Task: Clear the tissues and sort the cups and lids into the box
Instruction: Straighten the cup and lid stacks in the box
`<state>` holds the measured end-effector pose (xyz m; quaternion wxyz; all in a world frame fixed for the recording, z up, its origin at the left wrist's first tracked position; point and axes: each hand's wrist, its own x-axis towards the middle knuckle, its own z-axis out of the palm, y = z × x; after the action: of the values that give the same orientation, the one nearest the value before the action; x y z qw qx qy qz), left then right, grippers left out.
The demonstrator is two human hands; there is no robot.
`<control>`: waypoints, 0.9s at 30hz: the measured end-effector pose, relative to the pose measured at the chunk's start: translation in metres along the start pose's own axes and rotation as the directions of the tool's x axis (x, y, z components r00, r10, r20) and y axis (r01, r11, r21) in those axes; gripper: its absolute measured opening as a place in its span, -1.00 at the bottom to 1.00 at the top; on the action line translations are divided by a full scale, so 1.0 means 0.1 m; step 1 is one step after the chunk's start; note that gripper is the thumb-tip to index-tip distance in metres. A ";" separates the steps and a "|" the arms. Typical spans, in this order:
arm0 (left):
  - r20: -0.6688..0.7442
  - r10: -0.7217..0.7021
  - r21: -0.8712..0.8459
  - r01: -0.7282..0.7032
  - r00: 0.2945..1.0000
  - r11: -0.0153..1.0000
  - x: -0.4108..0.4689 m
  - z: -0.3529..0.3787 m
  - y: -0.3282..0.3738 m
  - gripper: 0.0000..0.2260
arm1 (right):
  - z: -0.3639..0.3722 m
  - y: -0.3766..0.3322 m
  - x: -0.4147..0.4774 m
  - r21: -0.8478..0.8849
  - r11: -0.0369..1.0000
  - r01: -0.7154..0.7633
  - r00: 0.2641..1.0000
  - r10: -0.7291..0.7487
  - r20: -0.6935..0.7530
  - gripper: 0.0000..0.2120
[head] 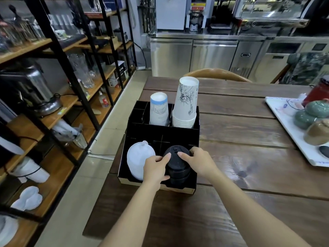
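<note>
A black divided box (195, 179) stands at the left edge of the wooden table. Its rear compartments hold an upside-down stack of blue-printed paper cups (159, 109) and a taller upside-down stack of white cups with a line drawing (187, 102). In the front left compartment lies a stack of white lids (138, 161). A stack of black lids (177, 165) sits in the front right compartment. My left hand (155, 168) grips its left side and my right hand (197, 160) grips its right side, fingertips on top. No tissues are visible.
A white tray (292, 131) with green and brown teapots and a red container sits at the table's right. Shelving with glassware and appliances lines the left, across a tiled aisle. A wooden chair back (217, 73) stands behind the table, steel counters beyond.
</note>
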<state>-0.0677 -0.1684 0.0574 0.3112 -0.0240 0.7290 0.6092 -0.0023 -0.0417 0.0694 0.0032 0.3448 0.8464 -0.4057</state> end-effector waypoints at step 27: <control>0.035 0.530 0.217 -0.524 0.847 0.823 0.17 0.16 0.95 -0.62 | -0.54 -0.31 0.30 0.155 0.943 0.294 0.916 -0.233 -0.326 -0.59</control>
<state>-0.1136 -0.1237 0.1311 0.1218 0.2044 0.7736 0.5874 -0.0282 -0.0008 0.1179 -0.2162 0.2838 0.8305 -0.4278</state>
